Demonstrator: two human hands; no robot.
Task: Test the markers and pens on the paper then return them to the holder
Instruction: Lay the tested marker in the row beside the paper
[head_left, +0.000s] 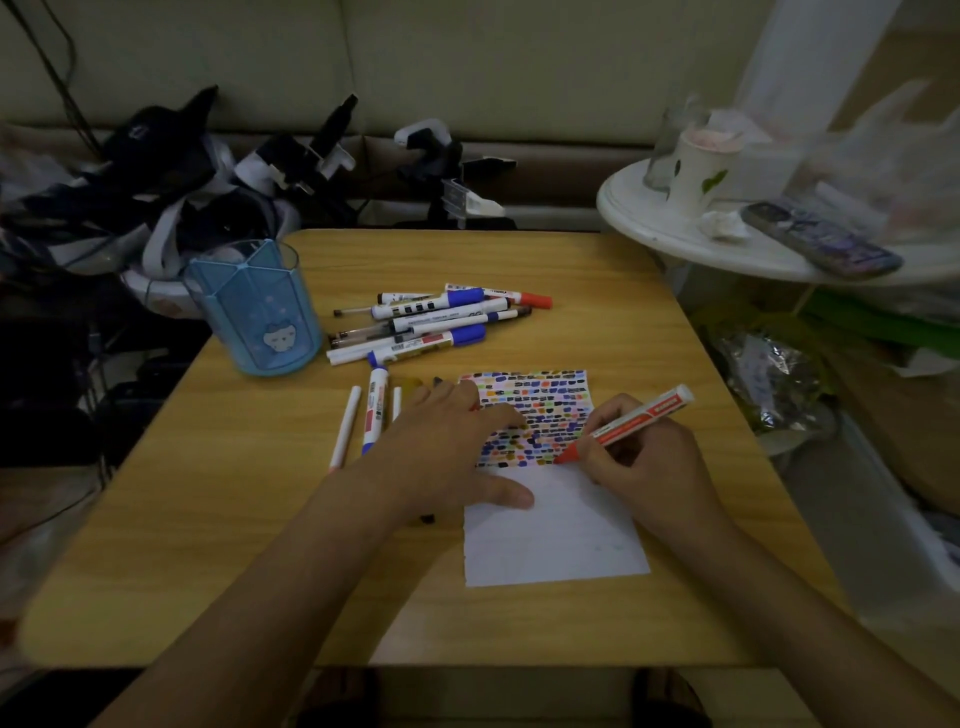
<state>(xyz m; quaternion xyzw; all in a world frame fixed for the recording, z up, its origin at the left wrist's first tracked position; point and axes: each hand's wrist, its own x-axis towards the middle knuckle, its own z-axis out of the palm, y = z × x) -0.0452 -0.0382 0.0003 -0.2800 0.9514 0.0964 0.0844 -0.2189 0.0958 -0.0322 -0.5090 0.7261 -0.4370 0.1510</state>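
Right hand (641, 457) gripping red marker (626, 423), tip on swatch-covered paper (556, 540), left hand (441, 447) flat, fingers straight, pinning the sheet, possibly covering pens, blue holder (254, 306) on worktop (208, 519)

paper (556, 530): its left middle lies under the left hand (441, 447), its right edge under the right hand (644, 457)
pens under left hand: a yellow-capped one (413, 384) and a dark tip (438, 382) show only at their far ends
red marker (631, 421): label print too small to read
pile of markers (441, 322): lower ones half covered by upper ones
round white table (649, 218): cut off at the right edge, things on it blurred
forearms: cut off at the near edge
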